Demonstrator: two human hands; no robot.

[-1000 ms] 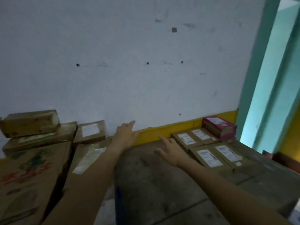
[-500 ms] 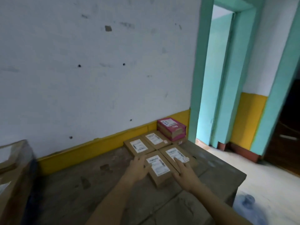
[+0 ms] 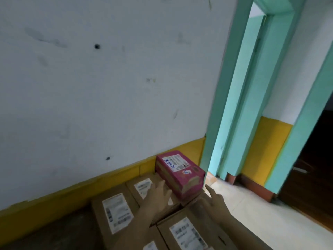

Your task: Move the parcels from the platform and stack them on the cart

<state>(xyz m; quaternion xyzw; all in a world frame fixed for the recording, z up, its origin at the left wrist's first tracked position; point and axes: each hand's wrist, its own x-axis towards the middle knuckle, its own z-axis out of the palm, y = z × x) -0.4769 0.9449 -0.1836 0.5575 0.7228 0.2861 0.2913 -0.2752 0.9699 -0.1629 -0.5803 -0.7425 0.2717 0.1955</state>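
Both hands out over the parcels, neither gripping anything yet. Left hand [image 3: 159, 193] is spread flat, fingers splayed, fingertips touching or just short of the near-left face of the pink rectangular cardboard box w/ white shipping label [image 3: 180, 173]; can't tell which through the blur. Right hand [image 3: 215, 199] is open too, index finger extended, just beside the box's near-right lower corner, not clearly in contact.

Pink box sits in the far right corner of the dark worn platform surface [image 3: 54, 231], up against the yellow-painted skirting band [image 3: 90, 188] of the white wall, resting on top of the flat brown cardboard parcels w/ white labels [image 3: 117, 210] that lie side by side under and in front of it. Its long axis runs from far-left to near-right, diagonal to the person, so the short end faces the hands.

Key relation: box lies ahead and between the two hands, slightly up from them. Left is a touch nearer, already along the long side; right needs to come round the opposite side. Prob. a two-handed clamp across the width, then lift straight up clear of the brown parcels. Cart not in view.
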